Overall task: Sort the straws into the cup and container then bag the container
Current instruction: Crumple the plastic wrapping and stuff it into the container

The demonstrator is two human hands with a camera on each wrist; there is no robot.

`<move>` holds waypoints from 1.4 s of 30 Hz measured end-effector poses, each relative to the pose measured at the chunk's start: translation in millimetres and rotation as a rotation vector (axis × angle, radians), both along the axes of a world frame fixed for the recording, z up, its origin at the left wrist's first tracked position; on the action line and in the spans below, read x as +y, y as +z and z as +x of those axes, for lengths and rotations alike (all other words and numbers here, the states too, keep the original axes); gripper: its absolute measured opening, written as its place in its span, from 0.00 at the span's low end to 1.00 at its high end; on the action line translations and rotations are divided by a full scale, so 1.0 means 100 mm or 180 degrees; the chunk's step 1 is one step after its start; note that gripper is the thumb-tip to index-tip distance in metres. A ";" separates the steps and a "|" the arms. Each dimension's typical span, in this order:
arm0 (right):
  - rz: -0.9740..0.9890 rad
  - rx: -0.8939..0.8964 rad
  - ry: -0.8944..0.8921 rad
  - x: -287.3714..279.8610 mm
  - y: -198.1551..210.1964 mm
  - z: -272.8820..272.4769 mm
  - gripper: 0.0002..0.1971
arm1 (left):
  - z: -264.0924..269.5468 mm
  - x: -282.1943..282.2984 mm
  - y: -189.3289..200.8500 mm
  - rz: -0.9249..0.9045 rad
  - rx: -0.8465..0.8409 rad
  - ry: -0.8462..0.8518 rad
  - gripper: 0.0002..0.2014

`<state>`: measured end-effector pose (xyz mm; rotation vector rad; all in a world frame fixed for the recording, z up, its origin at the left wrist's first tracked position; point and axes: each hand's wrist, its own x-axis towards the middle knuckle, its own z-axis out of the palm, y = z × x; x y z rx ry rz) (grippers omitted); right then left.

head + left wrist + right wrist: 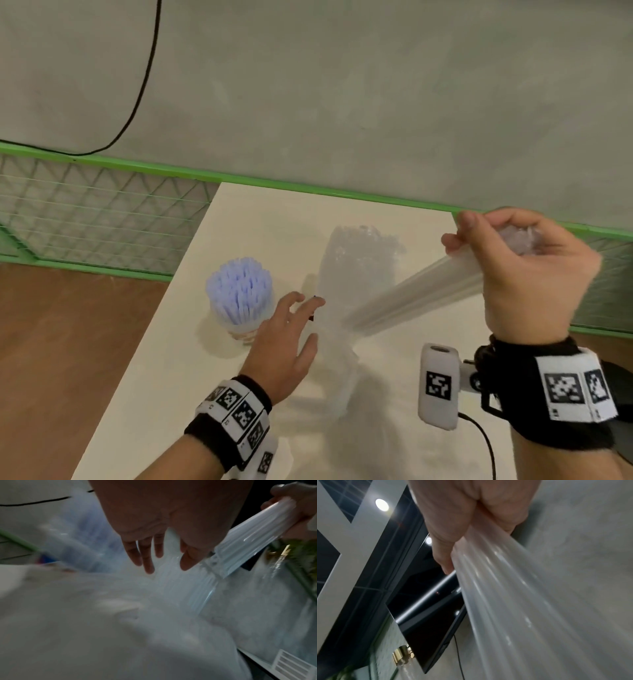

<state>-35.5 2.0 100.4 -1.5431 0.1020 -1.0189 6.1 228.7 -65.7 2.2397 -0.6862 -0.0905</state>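
A cup (244, 331) packed with pale blue straws (239, 291) stands upright at the table's left. To its right a clear plastic bag (356, 260) lies crumpled on the table (260, 219). My right hand (513, 263) grips the upper end of a long bundle of translucent white straws (411, 298), tilted down to the left, its lower end at the bag. Whether a clear container encloses them I cannot tell. Crumpled clear plastic also shows in that fist. My left hand (291, 329) hovers with fingers (147, 557) straight beside the bag, holding nothing. The wrist views show the bundle (248, 536) (513, 601) blurred.
A green-framed wire mesh fence (102, 212) runs behind and left of the table. A black cable (144, 85) hangs on the grey wall. Wooden floor (68, 342) lies past the table's left edge. A white wrist camera (438, 383) sits below my right hand.
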 end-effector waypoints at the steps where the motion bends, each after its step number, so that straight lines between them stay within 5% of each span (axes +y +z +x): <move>1: -0.0005 0.0019 -0.0041 -0.02 -0.01 0.00 0.09 | 0.06 -0.08 0.04 0.0088 0.0081 -0.0007 0.24; 5: 0.0137 0.0099 -0.0165 -0.04 -0.09 0.05 0.09 | 0.29 -0.28 0.10 0.0564 0.0375 0.0066 0.18; 14: 0.0151 0.0066 -0.0139 -0.03 -0.09 0.21 0.09 | 0.36 -0.38 0.16 0.0570 0.0260 0.0098 0.09; 30: -0.0674 0.0414 0.0075 0.12 -0.23 0.56 0.07 | 0.50 -0.39 0.33 0.0935 0.0583 -0.0013 0.17; 38: -0.0811 0.0254 0.0039 0.10 -0.09 0.58 0.08 | 0.59 -0.34 0.45 0.0163 0.0631 0.0134 0.10; 42: -0.1096 0.0337 0.0042 0.13 -0.17 0.65 0.10 | 0.61 -0.35 0.44 0.0483 0.0657 0.0069 0.14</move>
